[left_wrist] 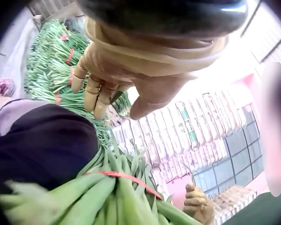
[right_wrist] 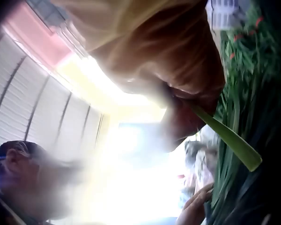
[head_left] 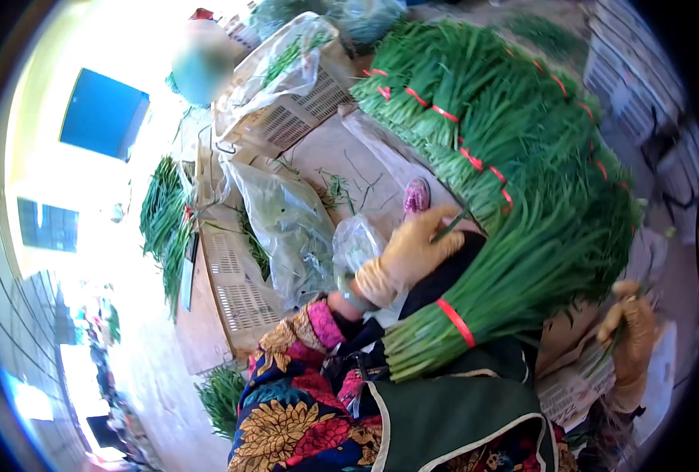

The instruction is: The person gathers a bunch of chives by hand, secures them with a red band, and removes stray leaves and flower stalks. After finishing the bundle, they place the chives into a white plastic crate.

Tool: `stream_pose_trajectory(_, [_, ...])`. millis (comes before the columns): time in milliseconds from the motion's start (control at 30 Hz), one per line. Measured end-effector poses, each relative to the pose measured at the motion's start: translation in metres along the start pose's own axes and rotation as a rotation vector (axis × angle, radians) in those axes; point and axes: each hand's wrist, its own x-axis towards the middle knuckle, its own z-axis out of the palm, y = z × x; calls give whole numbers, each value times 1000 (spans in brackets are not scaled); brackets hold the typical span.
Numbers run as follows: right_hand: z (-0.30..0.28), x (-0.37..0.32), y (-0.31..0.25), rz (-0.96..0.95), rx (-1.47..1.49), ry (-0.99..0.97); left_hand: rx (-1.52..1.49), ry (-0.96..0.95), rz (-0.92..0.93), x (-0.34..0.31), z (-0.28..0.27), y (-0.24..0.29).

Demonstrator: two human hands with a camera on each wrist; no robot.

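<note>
A large bundle of garlic chives (head_left: 507, 291), tied with a red band (head_left: 456, 322), lies across the person's lap. Its cut ends point toward the lower left. Just above this bundle, the gloved left hand (head_left: 416, 252) has bent fingers and pinches a short green leaf (left_wrist: 116, 97) between thumb and fingers. Off to the right side, the gloved right hand (head_left: 632, 338) grips a single chive stalk (right_wrist: 229, 143), whose flat end sticks out past the fingers. In the left wrist view the banded stems (left_wrist: 112, 197) fill the bottom, close to the camera.
Several red-banded chive bundles (head_left: 475, 118) are heaped beyond the lap. Plastic crates (head_left: 302, 110) stand ahead and left, one with a clear plastic bag (head_left: 279, 220). Loose chives (head_left: 165, 212) hang over a crate at left. Another person (head_left: 200, 67) is at the back.
</note>
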Motion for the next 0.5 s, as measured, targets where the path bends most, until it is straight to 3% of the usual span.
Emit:
stream_pose_trajectory(33, [31,5,-15,54,-5,-77,-19,49,40,-12,-1,-11])
stream_pose_trajectory(100, [82,30,-42,192,-43,-476,-147,-161,-34,-36,-16,-14])
stream_pose_trajectory(133, [117,43,-47,274,-44,-497,-197,-154,-18,-49,-18,-19])
stream_pose_trajectory(167, [154,63,-54,120,-98,-675,-212,-198,-14,-59,-25,-18])
stream_pose_trajectory(200, [205,89,-60,181,46,-770,-262,-177,-14,-67,-24,-29])
stream_pose_trajectory(267, [322,172,-72,-4,182,-954,-301,-155,-30,-75,-26,-43])
stream_pose_trajectory(300, [391,209,-90,24,252,-1072,-304,-152,-43,-78,-29,-43])
stream_pose_trajectory(367, [497,289,-94,-453,188,-830,-210,-117,1,-86,-35,-48])
stream_pose_trajectory(433, [545,312,-82,-808,-592,-315,-107,-96,-2,-94,-43,-55])
stream_pose_trajectory(500, [516,294,-36,-874,-860,-677,-143,-138,-101,-99,-51,-52])
